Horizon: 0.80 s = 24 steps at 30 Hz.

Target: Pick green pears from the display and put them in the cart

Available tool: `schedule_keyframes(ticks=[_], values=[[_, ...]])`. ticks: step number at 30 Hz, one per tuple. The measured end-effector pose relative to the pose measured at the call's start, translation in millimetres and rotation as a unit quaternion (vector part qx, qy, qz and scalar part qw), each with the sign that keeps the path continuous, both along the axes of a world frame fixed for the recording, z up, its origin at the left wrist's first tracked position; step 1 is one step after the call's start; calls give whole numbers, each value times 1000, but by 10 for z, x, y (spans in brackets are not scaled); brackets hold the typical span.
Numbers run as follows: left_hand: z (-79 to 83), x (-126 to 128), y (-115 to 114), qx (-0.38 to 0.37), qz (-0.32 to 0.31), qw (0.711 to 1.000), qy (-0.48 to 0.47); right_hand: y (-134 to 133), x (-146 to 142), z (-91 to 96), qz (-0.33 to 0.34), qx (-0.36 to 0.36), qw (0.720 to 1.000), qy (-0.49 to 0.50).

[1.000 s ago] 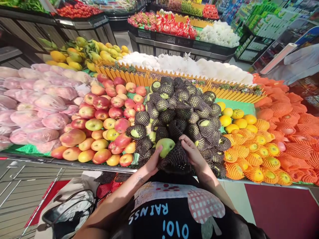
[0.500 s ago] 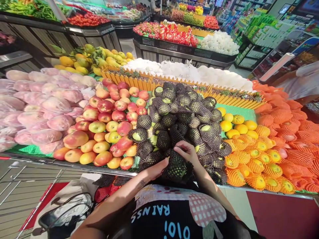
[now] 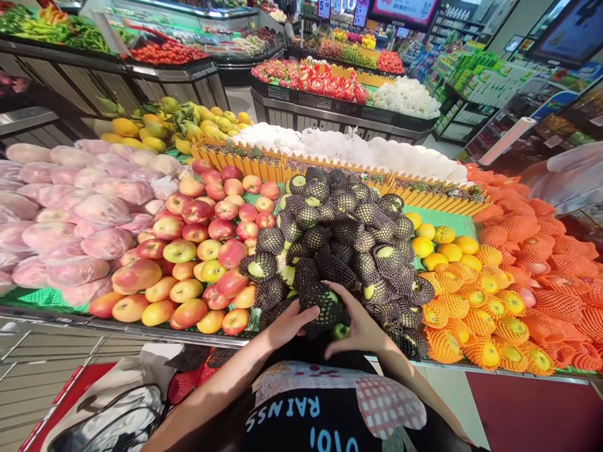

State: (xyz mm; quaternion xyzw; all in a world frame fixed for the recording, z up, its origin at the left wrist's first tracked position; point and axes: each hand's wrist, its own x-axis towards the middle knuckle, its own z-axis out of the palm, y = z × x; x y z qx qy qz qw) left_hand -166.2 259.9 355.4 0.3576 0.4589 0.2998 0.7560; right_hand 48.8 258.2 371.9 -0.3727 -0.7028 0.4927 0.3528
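A round, apple-like green fruit in a black foam net (image 3: 321,304) is held in front of my body, just over the near edge of the display. My left hand (image 3: 289,323) grips it from the left, thumb laid over the net; its other fingers are mostly hidden underneath. To the right, my right hand (image 3: 355,323) curves around the fruit with thumb and fingers spread apart, its upper fingertips close to the net's top. Bare green skin shows between the right thumb and fingers. Directly beyond lies a pile of similar black-netted green fruit (image 3: 346,216).
Red-yellow apples (image 3: 195,210) and bagged pink fruit (image 3: 89,213) lie on the left. Orange-netted fruit (image 3: 480,314) and more orange nets (image 3: 556,270) are on the right. A low yellow fence (image 3: 424,196) runs behind. A cart (image 3: 56,402) with bags stands at lower left.
My right hand has come off the top of the net and spread open at the fruit's right side. My left thumb now lies over the fruit. The view has tilted up slightly.
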Motion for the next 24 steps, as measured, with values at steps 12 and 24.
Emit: schedule_keyframes(ticks=[12, 24], values=[[241, -247, 197, 210, 15, 978, 4, 1022, -267, 437, -151, 166, 975, -1], [74, -807, 51, 209, 90, 967, 111, 3422, -110, 687, -259, 53, 868, -420]])
